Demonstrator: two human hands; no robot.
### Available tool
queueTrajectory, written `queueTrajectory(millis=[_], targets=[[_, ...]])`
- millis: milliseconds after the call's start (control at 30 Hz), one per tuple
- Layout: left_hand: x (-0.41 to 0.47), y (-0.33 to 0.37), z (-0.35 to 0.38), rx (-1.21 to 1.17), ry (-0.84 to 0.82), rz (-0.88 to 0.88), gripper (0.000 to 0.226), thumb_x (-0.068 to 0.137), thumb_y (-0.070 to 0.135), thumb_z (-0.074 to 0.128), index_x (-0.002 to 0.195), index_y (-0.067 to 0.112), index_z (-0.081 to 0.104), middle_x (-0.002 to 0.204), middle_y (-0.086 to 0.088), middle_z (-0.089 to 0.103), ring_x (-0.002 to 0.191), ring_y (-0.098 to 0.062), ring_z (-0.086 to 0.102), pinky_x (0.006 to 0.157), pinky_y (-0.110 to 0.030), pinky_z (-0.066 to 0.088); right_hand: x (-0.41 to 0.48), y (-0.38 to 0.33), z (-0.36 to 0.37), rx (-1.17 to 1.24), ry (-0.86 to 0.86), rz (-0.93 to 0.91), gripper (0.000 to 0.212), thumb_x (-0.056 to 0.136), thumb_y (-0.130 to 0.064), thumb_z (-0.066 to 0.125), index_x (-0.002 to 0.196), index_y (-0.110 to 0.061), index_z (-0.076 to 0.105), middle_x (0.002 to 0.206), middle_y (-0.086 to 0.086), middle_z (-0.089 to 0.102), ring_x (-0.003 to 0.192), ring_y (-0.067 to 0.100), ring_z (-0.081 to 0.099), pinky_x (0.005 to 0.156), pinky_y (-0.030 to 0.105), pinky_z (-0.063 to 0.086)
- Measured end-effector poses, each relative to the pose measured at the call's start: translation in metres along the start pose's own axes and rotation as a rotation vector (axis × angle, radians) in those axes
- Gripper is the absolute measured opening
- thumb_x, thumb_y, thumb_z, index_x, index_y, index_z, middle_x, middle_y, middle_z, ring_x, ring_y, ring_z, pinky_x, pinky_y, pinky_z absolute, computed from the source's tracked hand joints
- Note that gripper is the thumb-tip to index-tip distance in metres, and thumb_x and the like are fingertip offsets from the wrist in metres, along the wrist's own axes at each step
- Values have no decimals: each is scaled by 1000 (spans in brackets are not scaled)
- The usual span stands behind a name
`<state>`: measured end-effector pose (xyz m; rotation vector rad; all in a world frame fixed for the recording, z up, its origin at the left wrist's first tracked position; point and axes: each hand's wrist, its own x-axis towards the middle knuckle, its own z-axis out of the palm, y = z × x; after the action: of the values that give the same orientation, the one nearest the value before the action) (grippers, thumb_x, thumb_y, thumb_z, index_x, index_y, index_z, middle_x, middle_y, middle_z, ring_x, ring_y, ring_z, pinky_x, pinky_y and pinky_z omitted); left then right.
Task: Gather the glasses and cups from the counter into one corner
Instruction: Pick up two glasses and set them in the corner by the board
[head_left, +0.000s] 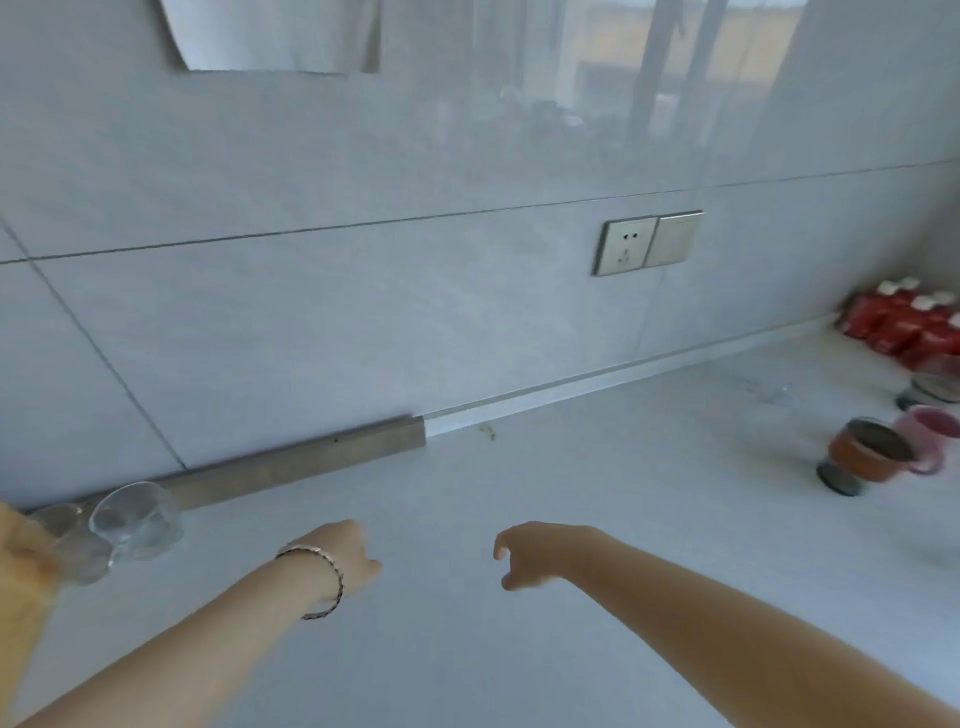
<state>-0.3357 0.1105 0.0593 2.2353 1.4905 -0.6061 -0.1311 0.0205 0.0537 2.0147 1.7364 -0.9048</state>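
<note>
Several clear glasses (136, 522) stand grouped at the far left of the pale counter (597, 519), close to the wall. At the right an orange cup (865, 451) sits beside a pink cup (932, 435), with a dark glass (837, 480) in front and another glass (935, 387) behind. My left hand (347, 553), a bracelet on its wrist, hovers over the counter's middle with loosely curled fingers and holds nothing. My right hand (535, 553) hovers beside it, fingers apart and empty.
A pack of red bottles with white caps (906, 322) stands in the far right corner. A wall socket (647, 241) is on the tiled wall. A metal strip (291, 465) runs along the wall's base at the left.
</note>
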Motion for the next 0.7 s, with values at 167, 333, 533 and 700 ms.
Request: queueTrajectory(millis=[167,333,533,700], targets=[[-14,173,15,54,50,193,13,88,34,46,93,23,49,106,0,57,111,-21,58,90,-27,45,-93,162,25,94,77,166,47,94,-24,49,140,-18,40,141,2,48,134,20,40,106,37,36],[-35,342,36,85,115,344,16,89,31,46,100,24,56,120,1,61,110,-21,58,92,-28,45,-193,319,62,157,139,361,45,96,-21,46,140,-15,39,145,8,40,132,26,41,105,38,37],[-60,482,52,220,220,453,28,93,29,41,116,22,56,124,3,60,107,-21,58,76,-24,35,-273,442,96,328,230,565,41,95,-19,45,136,-18,44,142,2,43,129,22,45,100,29,39],[-48,553,59,207,222,486,36,93,31,43,127,21,48,129,-1,58,118,-23,56,91,-28,44,-292,510,113,433,288,658,38,92,-19,46,130,-20,49,137,2,47,124,22,49,94,28,42]])
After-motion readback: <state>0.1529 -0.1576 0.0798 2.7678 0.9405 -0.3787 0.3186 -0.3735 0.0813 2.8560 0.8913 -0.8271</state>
